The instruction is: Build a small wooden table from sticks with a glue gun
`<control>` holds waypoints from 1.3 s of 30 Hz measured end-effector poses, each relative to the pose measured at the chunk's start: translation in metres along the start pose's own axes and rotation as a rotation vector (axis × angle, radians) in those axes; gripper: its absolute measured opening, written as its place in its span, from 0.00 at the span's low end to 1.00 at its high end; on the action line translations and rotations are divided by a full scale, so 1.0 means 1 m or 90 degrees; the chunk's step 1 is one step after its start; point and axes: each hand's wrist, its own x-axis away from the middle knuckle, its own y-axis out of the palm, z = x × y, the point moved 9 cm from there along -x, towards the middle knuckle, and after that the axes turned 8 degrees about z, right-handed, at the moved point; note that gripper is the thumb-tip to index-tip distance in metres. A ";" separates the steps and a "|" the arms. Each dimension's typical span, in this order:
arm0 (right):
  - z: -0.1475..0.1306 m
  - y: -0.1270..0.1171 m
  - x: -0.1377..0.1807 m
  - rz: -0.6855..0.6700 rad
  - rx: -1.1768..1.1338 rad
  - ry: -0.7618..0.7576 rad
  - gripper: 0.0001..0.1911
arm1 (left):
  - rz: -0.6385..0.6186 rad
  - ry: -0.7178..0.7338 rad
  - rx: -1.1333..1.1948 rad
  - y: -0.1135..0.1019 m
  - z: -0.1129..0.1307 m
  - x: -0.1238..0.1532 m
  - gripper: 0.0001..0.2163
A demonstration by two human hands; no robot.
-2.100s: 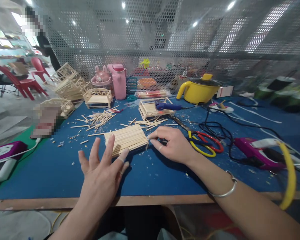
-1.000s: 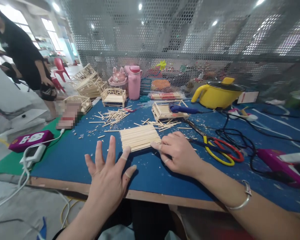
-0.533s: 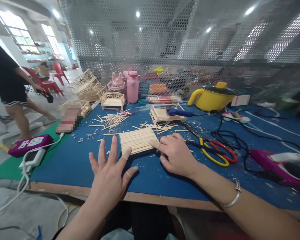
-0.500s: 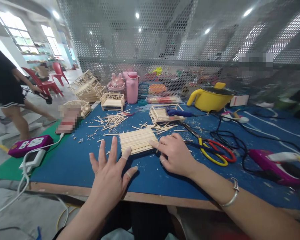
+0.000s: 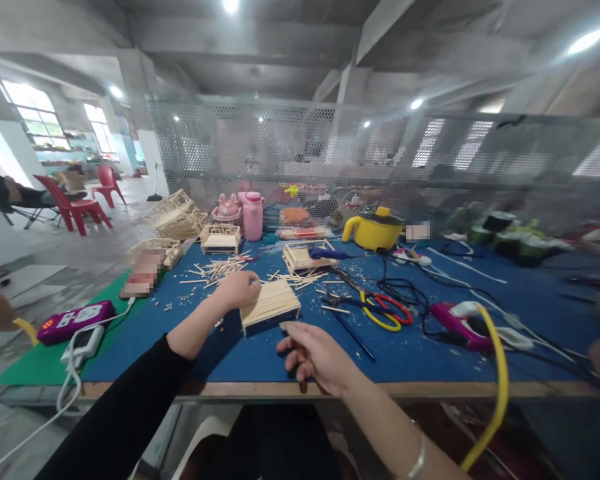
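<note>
Shifted from the near edge, where it lay spread half a second ago, the left hand (image 5: 237, 290) is now at the back left corner of the stick panel (image 5: 271, 303), and the right hand (image 5: 314, 353) has drawn away from its right end to a place in front of it. The left fingers are bent and close together on the panel's left end (whether they pinch it, I cannot tell). The right hand is turned partly upward, loosely curled and holding nothing visible; its foremost fingertip is just beside the panel's near edge (touching or not is unclear).

The panel stands on the blue table (image 5: 220, 363) between the two hands, its rows of sticks facing up and short legs showing below. Loose sticks (image 5: 225, 268) lie scattered behind it, and a small stick bed (image 5: 221, 240) stands farther back. A blue glue gun (image 5: 325, 253) rests on another stick frame (image 5: 295, 259). Near the panel's right side lies a dark pen-like rod (image 5: 356, 339), with scissors (image 5: 387, 313) (one yellow handle, one red) beyond it. A yellow pot (image 5: 377, 230) stands near the mesh screen (image 5: 290, 133).
</note>
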 end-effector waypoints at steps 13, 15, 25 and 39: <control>-0.093 -0.031 -0.046 -0.112 0.174 -0.063 0.13 | 0.035 0.034 0.403 -0.018 0.050 0.135 0.31; -0.095 -0.030 -0.046 -0.201 0.224 -0.046 0.15 | 0.011 0.044 0.375 -0.021 0.054 0.151 0.29; -0.081 -0.007 -0.095 -0.310 0.372 -0.087 0.15 | 0.021 -0.071 0.216 -0.016 -0.003 0.023 0.22; -0.066 -0.133 0.003 0.227 1.029 -0.179 0.11 | -0.156 -0.061 0.273 0.048 -0.012 0.022 0.24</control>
